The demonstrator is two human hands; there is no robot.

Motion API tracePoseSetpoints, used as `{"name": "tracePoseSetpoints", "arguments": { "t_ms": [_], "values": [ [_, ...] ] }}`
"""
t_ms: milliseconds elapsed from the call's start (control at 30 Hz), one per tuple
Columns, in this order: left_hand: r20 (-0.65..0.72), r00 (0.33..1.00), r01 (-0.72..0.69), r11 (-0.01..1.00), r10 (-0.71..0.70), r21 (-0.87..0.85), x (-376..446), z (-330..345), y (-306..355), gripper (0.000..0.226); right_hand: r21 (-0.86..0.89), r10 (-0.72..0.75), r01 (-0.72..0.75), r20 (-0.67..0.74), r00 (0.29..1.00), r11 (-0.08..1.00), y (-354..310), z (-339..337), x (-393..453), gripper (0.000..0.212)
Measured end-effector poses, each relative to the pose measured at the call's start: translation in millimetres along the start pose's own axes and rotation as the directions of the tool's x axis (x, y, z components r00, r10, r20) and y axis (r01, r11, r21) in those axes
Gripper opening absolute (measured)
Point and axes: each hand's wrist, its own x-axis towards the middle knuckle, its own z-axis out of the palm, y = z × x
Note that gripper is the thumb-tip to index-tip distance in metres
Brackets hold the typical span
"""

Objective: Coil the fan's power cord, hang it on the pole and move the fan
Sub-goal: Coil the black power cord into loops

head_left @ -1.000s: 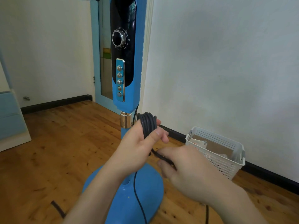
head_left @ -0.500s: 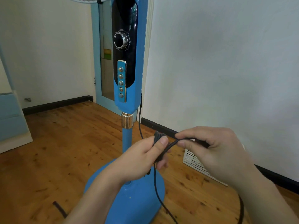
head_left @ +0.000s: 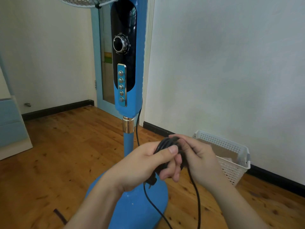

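Note:
A blue pedestal fan (head_left: 127, 66) stands before me on its round blue base (head_left: 140, 207), with a blue pole (head_left: 128, 142) below a gold collar. Its black power cord (head_left: 165, 143) is bunched into a small coil in front of the pole. My left hand (head_left: 142, 166) grips the coil, thumb pressed over the loops. My right hand (head_left: 198, 156) holds the cord against the coil's right side. Two loose strands (head_left: 196, 195) hang down from my hands past the base. One strand (head_left: 137, 129) runs up behind the fan's control panel.
A white perforated basket (head_left: 231, 156) with cardboard inside stands by the right wall. A blue door frame (head_left: 99, 63) is behind the fan. A pale blue cabinet (head_left: 11, 126) stands at the left. The floor is wooden planks with black skirting.
My right hand, which had pulled a strand out to the right, has come back to the coil and laid the cord over it. The basket is uncovered again.

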Motion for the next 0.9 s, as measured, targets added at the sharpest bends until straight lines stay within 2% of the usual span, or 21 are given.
{"name": "tracePoseSetpoints", "arguments": {
  "t_ms": [133, 233, 333, 433, 533, 600, 667, 800, 900],
  "values": [
    [-0.005, 0.995, -0.102, 0.974, 0.103, -0.204, 3.1, -1.2, -2.3, 0.054, 0.070, 0.023, -0.024, 0.013, 1.000, 0.997, -2.0, 7.9, -1.2, 0.033],
    [-0.032, 0.985, -0.169, 0.925, 0.168, -0.340, 6.0, -4.5, 1.0, 0.052, 0.073, 0.064, -0.072, 0.107, 0.992, 0.995, -1.1, 10.7, -2.6, 0.033],
    [-0.214, 0.962, -0.245, 0.882, 0.169, -0.404, 7.6, -4.1, 3.4, 0.034, -0.019, 0.145, -0.145, 0.229, 0.962, 0.989, 0.0, 15.1, -5.5, 0.035],
    [-0.371, 0.918, -0.309, 0.835, 0.137, -0.456, 9.7, -5.6, 0.6, 0.026, -0.180, 0.186, -0.130, 0.343, 0.921, 0.975, -6.0, 20.9, -10.1, 0.035],
    [-0.470, 0.873, -0.321, 0.878, 0.130, -0.355, 10.4, -12.2, -2.9, 0.019, -0.328, 0.177, -0.042, 0.395, 0.901, 0.944, -14.3, 23.1, -10.5, 0.022],
    [-0.537, 0.834, -0.283, 0.933, 0.126, -0.221, 10.3, -13.6, -3.0, 0.015, -0.433, 0.133, 0.080, 0.439, 0.888, 0.898, -18.6, 22.0, -10.2, 0.008],
    [-0.583, 0.804, -0.219, 0.970, 0.119, -0.104, 10.4, -11.8, -3.9, 0.020, -0.520, 0.104, 0.184, 0.476, 0.873, 0.834, -25.8, 20.9, -10.8, 0.004],
    [-0.574, 0.808, -0.110, 0.991, 0.133, 0.074, 10.0, -6.1, -6.4, 0.024, -0.622, 0.082, 0.278, 0.486, 0.870, 0.732, -44.0, 17.3, -8.6, 0.012],
    [-0.518, 0.839, -0.043, 0.969, 0.167, 0.243, 10.7, -1.0, -6.9, 0.020, -0.696, 0.047, 0.346, 0.479, 0.877, 0.629, -52.8, 6.8, -5.3, 0.018]
  ]
}}
